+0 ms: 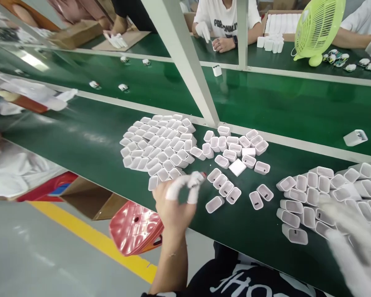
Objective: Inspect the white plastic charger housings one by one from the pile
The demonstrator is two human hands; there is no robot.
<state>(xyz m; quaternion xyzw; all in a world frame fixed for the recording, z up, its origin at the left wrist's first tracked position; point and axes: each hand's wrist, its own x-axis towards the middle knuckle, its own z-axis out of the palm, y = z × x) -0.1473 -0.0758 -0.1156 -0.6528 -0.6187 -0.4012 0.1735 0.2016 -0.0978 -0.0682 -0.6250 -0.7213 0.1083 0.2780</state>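
Reddish piece (204, 175) in left fingers (177, 187), white cups (312, 196) by right fingers (343, 253)

A black top (244, 280) with white lettering (231, 285), bottom centre; white finger covers (174, 189) on the left hand (174, 206); blurred white glove (354, 258) on the right hand (358, 243).

Bright light, glare on belt (297, 99), right hand (355, 243) blurred

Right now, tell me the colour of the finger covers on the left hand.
White; the finger covers on the left hand show in the head view.
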